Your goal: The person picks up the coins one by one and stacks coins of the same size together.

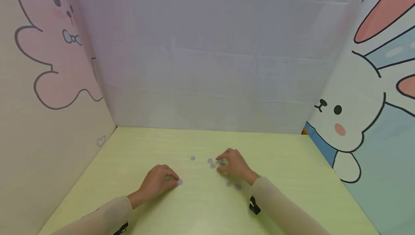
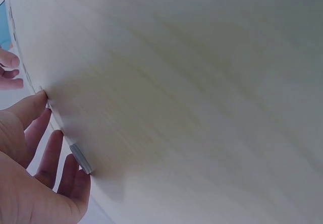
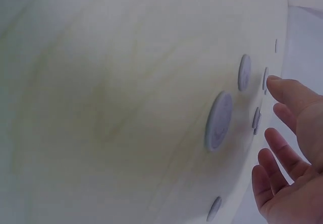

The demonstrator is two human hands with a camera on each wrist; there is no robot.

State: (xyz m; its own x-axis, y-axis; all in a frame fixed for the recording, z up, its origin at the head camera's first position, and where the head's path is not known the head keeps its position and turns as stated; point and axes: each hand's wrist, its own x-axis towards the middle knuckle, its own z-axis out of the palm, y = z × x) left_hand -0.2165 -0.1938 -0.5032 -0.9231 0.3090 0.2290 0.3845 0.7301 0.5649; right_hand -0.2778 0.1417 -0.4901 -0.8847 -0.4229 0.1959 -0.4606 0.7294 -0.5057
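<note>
Over the yellow table, my left hand (image 1: 157, 181) is bent, its thumb and fingertips at a grey coin (image 1: 179, 182). In the left wrist view a coin edge shows by the thumb tip, and a thicker grey piece (image 2: 81, 158), like stacked coins, lies against the curled fingers. My right hand (image 1: 236, 163) reaches over the table with thumb and fingers spread apart around some coins (image 1: 222, 163). Just left of its fingertips lie two coins (image 1: 210, 160). In the right wrist view, larger-looking coins (image 3: 219, 120) lie flat near the thumb and fingers.
A lone coin (image 1: 192, 158) lies between the hands, farther back. Two more coins (image 1: 238, 186) lie below the right wrist. A pale wall (image 1: 210, 65) closes the back; printed panels with cartoon animals flank the yellow table (image 1: 201, 209).
</note>
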